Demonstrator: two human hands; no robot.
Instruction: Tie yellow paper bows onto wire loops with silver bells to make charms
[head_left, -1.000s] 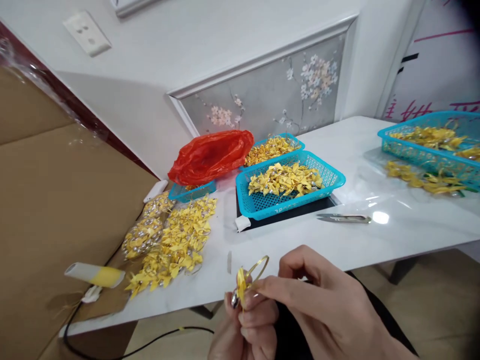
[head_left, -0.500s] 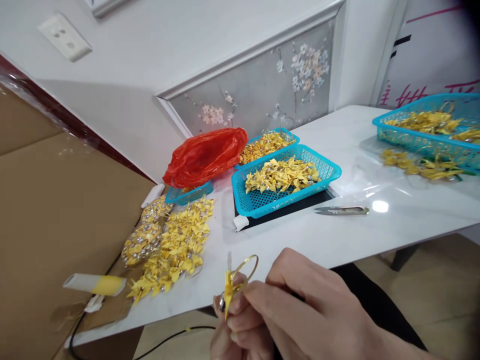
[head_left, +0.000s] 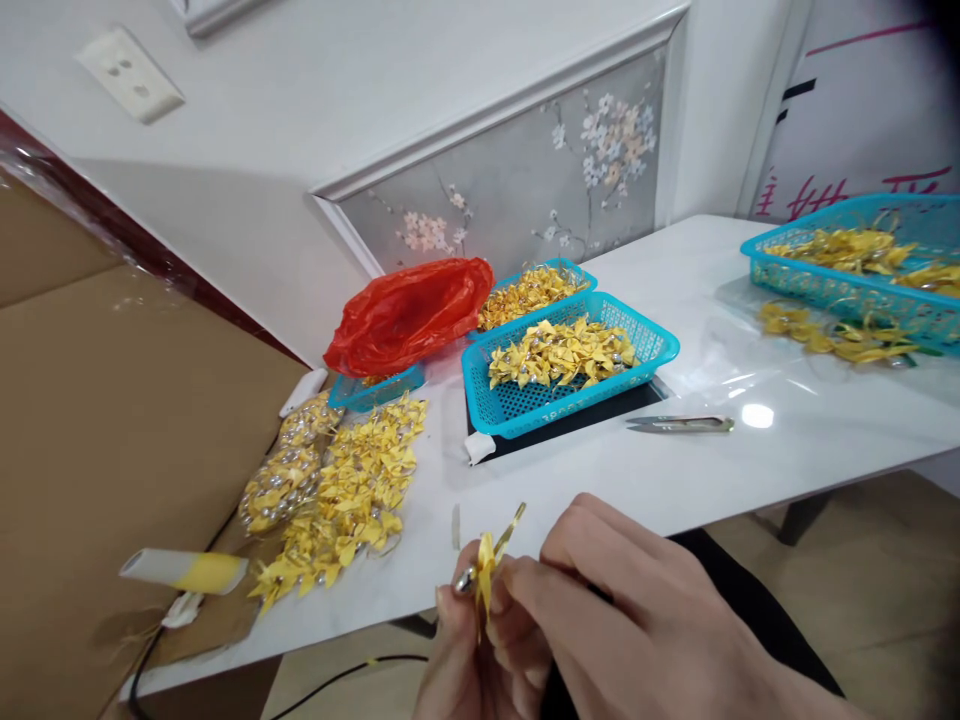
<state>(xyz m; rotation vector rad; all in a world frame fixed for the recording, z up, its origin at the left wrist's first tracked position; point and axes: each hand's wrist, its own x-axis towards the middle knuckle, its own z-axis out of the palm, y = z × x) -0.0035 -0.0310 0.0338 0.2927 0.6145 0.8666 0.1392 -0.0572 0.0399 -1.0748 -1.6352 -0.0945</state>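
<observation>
At the bottom centre, my left hand (head_left: pixel 480 650) pinches a yellow ribbon flower (head_left: pixel 485 575) that has a silver bead on its left side and a thin gold loop sticking up to the right. My right hand (head_left: pixel 637 600) is closed, its thumb and forefinger meeting at the flower's right side. Both hands are in front of the table edge. Beyond them a blue basket (head_left: pixel 574 405) holds many similar yellow flowers. Small metal snips (head_left: pixel 682 425) lie on the table to the right of that basket.
A pile of yellow flowers (head_left: pixel 360 480) lies at the table's left, beside a cardboard box (head_left: pixel 135 430). A red plastic bag (head_left: pixel 405 315) stands behind it. Another blue basket (head_left: pixel 832 275) sits at the far right, and a white tube (head_left: pixel 184 570) lies at the lower left.
The flower has turned and shifted slightly right in my fingers. Its gold loop, seen open and round before, now appears narrow and slanted.
</observation>
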